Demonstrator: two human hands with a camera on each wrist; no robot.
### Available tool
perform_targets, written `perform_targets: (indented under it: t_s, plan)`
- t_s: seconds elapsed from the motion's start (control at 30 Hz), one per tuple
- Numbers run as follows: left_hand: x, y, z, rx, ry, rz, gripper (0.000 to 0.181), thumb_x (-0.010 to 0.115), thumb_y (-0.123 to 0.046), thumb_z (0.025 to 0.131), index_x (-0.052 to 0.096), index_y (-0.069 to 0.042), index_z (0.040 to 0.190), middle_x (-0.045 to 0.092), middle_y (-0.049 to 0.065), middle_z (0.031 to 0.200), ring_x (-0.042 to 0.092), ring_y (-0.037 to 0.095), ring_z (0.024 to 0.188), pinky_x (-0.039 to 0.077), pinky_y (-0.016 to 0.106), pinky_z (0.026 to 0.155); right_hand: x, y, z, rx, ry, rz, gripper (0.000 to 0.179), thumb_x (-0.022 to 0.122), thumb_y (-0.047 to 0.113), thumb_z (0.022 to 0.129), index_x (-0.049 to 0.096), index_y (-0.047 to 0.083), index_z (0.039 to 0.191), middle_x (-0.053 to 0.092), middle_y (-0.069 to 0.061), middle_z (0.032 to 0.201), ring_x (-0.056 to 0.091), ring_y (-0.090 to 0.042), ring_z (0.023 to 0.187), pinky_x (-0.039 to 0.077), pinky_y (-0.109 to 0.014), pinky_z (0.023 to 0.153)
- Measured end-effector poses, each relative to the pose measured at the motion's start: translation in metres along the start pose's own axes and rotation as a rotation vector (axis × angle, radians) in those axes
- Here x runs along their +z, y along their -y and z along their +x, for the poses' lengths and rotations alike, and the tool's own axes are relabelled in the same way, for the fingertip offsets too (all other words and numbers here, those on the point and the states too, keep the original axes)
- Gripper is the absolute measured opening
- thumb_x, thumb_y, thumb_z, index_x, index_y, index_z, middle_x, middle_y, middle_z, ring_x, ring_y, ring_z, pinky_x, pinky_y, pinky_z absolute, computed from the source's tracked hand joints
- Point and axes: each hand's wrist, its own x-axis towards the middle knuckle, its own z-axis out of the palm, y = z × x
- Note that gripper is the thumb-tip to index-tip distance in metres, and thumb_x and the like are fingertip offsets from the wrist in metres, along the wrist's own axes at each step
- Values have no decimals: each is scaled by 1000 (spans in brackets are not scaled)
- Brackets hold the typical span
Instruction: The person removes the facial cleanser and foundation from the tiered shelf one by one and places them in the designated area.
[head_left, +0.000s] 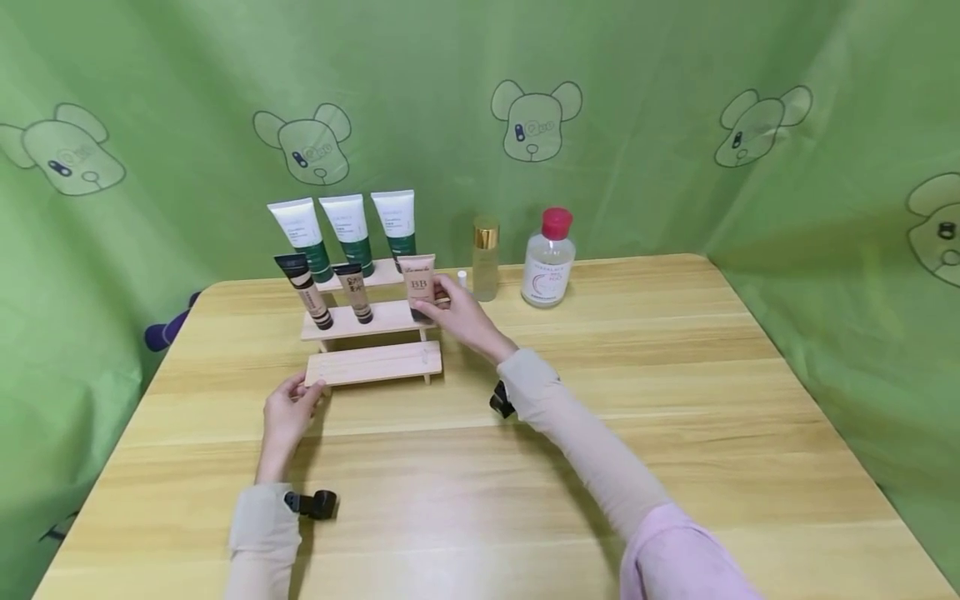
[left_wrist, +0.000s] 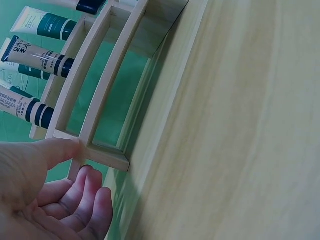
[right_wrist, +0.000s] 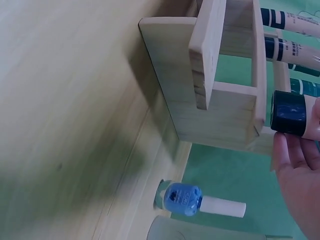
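A tiered wooden display stand [head_left: 375, 364] stands near the table's back left. My left hand [head_left: 291, 410] grips the left end of its lowest step, and the left wrist view shows the thumb on the wood with the fingers curled below. With my right hand [head_left: 463, 318] I hold a pink BB cream tube [head_left: 417, 279] by its side, upright at the right end of the middle step. Its black cap [right_wrist: 288, 113] is close to that step's edge. Two slim black-capped tubes [head_left: 354, 293] stand on the same step. Behind them, three white-and-green tubes [head_left: 347, 233] fill the top step.
Right of the stand are a gold-capped bottle [head_left: 486, 265] and a clear bottle with a red cap [head_left: 549, 265]. A small blue bottle with a white cap [right_wrist: 183, 199] is beside the stand, mostly behind my right hand in the head view. A green curtain [head_left: 637, 167] hangs behind the table.
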Motion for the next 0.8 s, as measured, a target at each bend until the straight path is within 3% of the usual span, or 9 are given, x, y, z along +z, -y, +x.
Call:
perform_targets:
  t_s: [0.4, 0.8]
  plan:
    - [1, 0, 1, -8, -3, -19, 51, 59, -20, 95, 45, 8, 135, 57, 7, 93, 57, 5, 69, 51, 16, 61, -27, -1, -21, 1, -25, 0, 47, 65, 16, 90, 48, 0, 131, 59, -18, 118, 59, -28, 103, 52, -32, 89]
    - [0, -3, -1, -12, 12, 8, 53, 58, -21, 95, 42, 9, 136, 58, 9, 94, 56, 7, 68, 50, 17, 58, -69, -16, -54, 32, -98, -16, 45, 64, 11, 90, 48, -3, 130, 57, -22, 120, 57, -31, 108, 49, -38, 94]
